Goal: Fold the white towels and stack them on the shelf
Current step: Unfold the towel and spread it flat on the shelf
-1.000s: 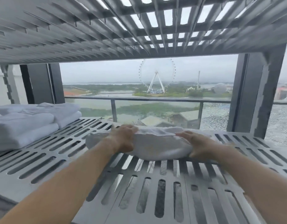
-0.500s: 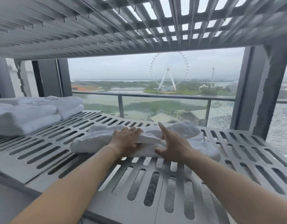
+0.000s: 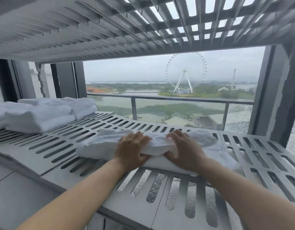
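Left hand [image 3: 132, 149] and right hand [image 3: 185, 150] are gripping a folded white towel [image 3: 97, 146] lying near the slotted shelf's [image 3: 52, 146] front edge, fingers curled over it. Folded towel stacks [image 3: 38, 116] are sitting at the left edge, well apart, a Ferris wheel [image 3: 185, 74] showing beyond the glass.

The grey shelf [image 3: 43, 146] has long holes in it. A white towel [image 3: 97, 145] lies in the middle. Two piles of folded towels [image 3: 38, 117] sit far left.

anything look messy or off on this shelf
The towel under both hands, left hand and right hand, is lumpy and bunched, unlike the flat folded towels stacked at far left. Nothing looks damaged.
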